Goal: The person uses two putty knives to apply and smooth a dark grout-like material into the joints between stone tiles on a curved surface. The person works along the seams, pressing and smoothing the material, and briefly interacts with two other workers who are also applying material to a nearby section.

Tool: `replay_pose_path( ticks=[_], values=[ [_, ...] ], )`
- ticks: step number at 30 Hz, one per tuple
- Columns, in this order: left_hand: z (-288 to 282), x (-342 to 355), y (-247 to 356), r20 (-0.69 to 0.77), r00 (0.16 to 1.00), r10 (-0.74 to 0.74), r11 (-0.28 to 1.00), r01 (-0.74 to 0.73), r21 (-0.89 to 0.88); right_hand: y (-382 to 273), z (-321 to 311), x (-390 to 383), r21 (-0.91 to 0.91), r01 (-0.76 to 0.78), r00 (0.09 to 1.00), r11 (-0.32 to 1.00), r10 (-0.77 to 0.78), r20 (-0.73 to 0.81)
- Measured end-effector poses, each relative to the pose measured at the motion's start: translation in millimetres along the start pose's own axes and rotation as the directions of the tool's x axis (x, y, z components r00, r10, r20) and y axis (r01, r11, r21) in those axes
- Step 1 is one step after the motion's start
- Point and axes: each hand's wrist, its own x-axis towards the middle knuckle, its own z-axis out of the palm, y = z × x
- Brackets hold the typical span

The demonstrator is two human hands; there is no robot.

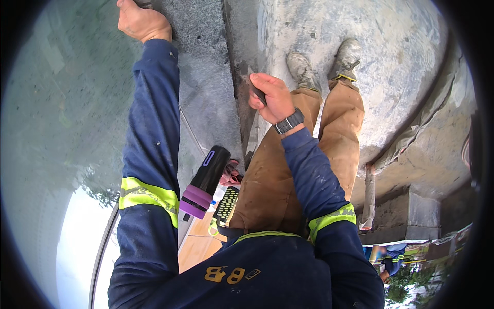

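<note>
My right hand [272,98], with a dark watch on its wrist, is closed round the dark handle of a small flat-bladed tool, which looks like a putty knife [244,70]. The blade is at the narrow joint beside a grey stone ledge [203,62]. Up at the top edge of the picture, my left hand [144,23] is curled closed over the ledge's left side. A dark bit of something shows past its fingers, cut off by the frame, and I cannot make out what it is.
A black and purple bottle [198,198] lies by my left arm, near a pink cloth [231,174] and a black item with yellow-green dots [225,205]. Reflective glass [67,113] fills the left. My dusty boots [303,69] stand on pale concrete. Another person [395,261] is at lower right.
</note>
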Motion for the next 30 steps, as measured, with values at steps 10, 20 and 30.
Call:
replay_pose_path(
  ticks=[10,20,30],
  values=[
    [-1.2,-4.4,1.9,0.042,0.989,0.141,0.986,-0.144,0.085,-4.1,6.0,3.2,-0.037,0.021,1.000,0.999,-0.021,0.000],
    [-3.9,-3.7,0.3,0.071,0.972,0.223,0.943,-0.234,0.236,-33.0,24.9,24.1,-0.090,0.080,0.997,0.993,-0.080,0.007],
    [-5.5,-7.4,7.3,0.097,0.974,0.206,0.960,-0.221,0.175,-57.5,39.0,39.8,-0.116,0.110,0.994,0.987,-0.112,-0.009]
  ],
)
